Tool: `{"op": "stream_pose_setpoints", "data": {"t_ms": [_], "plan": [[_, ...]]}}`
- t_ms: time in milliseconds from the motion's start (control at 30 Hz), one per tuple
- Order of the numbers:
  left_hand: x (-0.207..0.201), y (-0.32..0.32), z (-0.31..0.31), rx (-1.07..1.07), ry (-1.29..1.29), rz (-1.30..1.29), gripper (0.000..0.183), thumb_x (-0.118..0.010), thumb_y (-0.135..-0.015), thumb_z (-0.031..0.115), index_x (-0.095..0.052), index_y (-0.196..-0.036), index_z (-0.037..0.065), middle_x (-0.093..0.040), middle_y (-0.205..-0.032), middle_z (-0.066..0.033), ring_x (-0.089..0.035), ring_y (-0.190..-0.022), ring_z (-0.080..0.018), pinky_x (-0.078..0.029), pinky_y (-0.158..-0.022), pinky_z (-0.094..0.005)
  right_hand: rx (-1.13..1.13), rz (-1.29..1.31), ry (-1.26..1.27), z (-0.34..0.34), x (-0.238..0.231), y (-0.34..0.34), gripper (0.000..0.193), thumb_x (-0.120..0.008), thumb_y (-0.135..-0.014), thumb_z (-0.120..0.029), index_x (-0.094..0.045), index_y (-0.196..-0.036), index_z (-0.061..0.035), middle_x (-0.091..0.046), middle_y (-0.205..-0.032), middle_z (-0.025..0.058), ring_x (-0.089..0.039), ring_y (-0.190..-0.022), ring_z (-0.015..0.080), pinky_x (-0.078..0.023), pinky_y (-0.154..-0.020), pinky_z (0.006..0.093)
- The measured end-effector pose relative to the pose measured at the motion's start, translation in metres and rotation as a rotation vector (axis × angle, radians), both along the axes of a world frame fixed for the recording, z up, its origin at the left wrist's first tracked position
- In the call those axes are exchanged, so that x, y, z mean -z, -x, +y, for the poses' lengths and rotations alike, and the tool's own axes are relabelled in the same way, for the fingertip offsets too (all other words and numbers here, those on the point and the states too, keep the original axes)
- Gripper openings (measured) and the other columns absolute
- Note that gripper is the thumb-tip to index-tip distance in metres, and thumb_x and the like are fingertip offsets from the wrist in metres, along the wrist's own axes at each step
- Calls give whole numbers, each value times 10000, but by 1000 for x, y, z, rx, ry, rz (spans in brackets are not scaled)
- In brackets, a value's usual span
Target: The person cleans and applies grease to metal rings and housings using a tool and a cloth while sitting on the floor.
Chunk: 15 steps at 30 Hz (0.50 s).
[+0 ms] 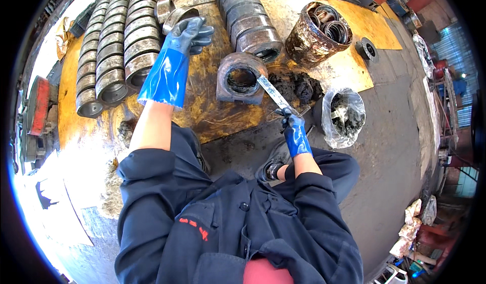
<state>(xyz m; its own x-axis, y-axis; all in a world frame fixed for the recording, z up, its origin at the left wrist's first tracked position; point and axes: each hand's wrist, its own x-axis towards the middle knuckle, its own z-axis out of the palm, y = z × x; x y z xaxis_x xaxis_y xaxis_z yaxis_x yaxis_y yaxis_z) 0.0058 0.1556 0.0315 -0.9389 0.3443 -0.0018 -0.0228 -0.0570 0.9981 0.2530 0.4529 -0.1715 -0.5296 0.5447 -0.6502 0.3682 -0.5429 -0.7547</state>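
My left hand (190, 35), in a blue rubber glove, hangs over the board with its fingers apart and bent. It overlaps the edge of a loose metal ring (178, 17); I see no grip on it. My right hand (292, 124), gloved alike, is closed round the handle of a flat scraper (273, 92). The smeared blade reaches up and left to the rim of a thick metal housing with a round bore (223, 84). Dark grease lines the bore. Right of the housing lies a heap of black grease (304, 87).
Rows of cylindrical metal parts (111, 41) lie at the left, another row (248, 23) at the far middle. A rusty bucket (309, 43) of rings and a plastic-lined bucket (328, 114) with black grease stand right. A dark spool-like part (367, 49) lies beyond the stained yellow board (217, 119).
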Motion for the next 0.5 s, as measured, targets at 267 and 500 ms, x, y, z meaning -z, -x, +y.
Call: {"op": "stream_pose_setpoints", "data": {"t_ms": [267,500], "plan": [[14,37,2,-134,158,240,649,-697,-844,485,-534,-1314,68,-640,-1034,-40,-560,-737,-69,-420,-570,-194,-2,98,-110,-3,12,14,206,-642,-869,-72,-667,-1066,-14,-727,-842,159,-426,-396,64,-301,-365,206],[26,46,-13,-225,461,466,638,-687,-842,476,-571,-1269,16,-647,-1155,-151,-625,-1075,-227,-494,-913,-336,-82,86,-175,6,-1,11,282,-712,-841,-161,-680,-1077,-11,-732,-829,106,-424,-428,39,-297,-386,190]]}}
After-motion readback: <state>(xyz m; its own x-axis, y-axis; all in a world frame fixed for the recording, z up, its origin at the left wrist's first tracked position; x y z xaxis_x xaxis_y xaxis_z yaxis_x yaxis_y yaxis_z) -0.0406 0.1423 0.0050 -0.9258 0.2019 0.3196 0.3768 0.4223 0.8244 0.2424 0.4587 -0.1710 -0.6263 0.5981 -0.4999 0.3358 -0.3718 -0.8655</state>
